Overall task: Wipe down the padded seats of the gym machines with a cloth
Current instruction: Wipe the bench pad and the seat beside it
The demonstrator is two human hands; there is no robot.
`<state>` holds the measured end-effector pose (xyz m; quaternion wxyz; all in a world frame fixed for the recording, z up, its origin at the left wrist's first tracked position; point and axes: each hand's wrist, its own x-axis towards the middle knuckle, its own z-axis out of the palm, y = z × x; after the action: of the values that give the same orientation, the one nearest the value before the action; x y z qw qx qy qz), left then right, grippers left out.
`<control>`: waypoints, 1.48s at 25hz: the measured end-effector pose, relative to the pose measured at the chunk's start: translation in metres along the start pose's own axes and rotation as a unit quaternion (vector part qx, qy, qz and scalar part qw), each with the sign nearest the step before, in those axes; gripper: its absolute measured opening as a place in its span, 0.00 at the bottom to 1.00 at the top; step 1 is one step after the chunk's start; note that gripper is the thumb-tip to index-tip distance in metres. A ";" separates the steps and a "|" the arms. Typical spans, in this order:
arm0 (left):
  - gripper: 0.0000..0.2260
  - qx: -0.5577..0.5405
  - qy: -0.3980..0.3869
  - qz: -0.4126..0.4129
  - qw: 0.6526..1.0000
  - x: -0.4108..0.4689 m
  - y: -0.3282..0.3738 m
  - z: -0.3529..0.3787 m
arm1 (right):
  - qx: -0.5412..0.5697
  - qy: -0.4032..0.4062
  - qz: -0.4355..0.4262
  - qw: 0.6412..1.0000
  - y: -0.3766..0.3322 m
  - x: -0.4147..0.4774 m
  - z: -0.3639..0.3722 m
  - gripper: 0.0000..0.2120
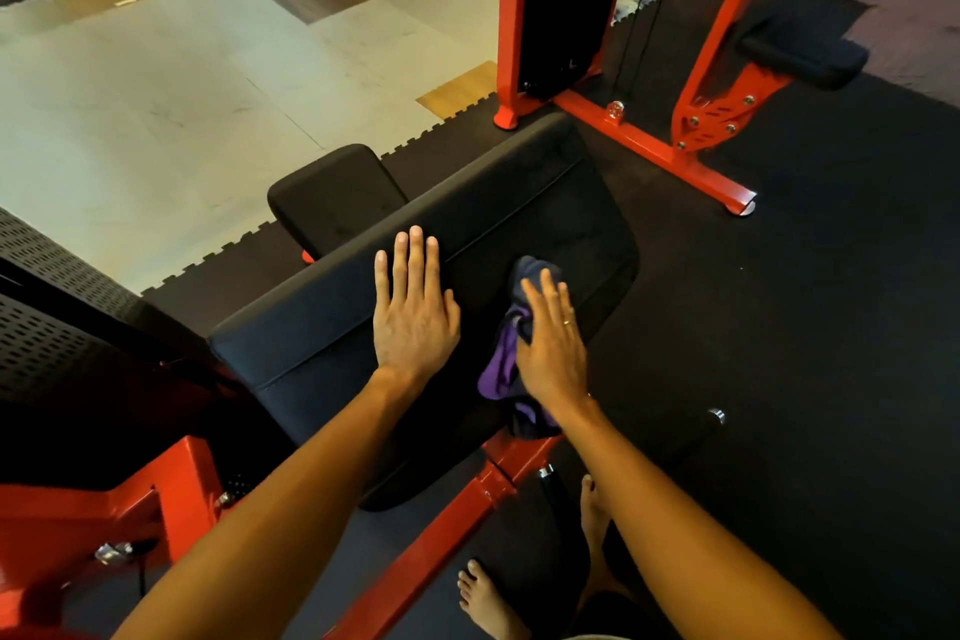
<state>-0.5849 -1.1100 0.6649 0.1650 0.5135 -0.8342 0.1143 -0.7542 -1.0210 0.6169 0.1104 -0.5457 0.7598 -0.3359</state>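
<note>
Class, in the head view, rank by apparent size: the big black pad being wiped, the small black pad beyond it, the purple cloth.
1. big black pad
2. small black pad
3. purple cloth, part hidden under the right hand, so this is unsure

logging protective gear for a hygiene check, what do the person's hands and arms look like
No gloves on either hand. The left hand shows no jewellery; the right hand wears a thin ring on one finger. The left forearm and right forearm are bare to the frame edge, with no sleeves and no watch in view.
</note>
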 end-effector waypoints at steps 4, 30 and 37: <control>0.31 0.015 -0.012 0.015 1.000 0.000 -0.001 -0.002 | 0.016 0.015 0.131 0.991 -0.014 0.074 -0.015 0.33; 0.27 0.027 -0.051 0.215 0.975 -0.014 0.001 0.011 | -0.033 0.050 0.063 0.996 0.026 -0.031 0.015 0.32; 0.27 -0.031 -0.061 0.198 0.978 -0.027 0.023 0.014 | 0.045 0.149 0.214 0.964 0.012 0.026 0.004 0.25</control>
<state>-0.5961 -1.0826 0.6409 0.1039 0.3386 -0.9310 0.0879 -0.7715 -1.0441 0.6115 0.0896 -0.3089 0.8507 -0.4157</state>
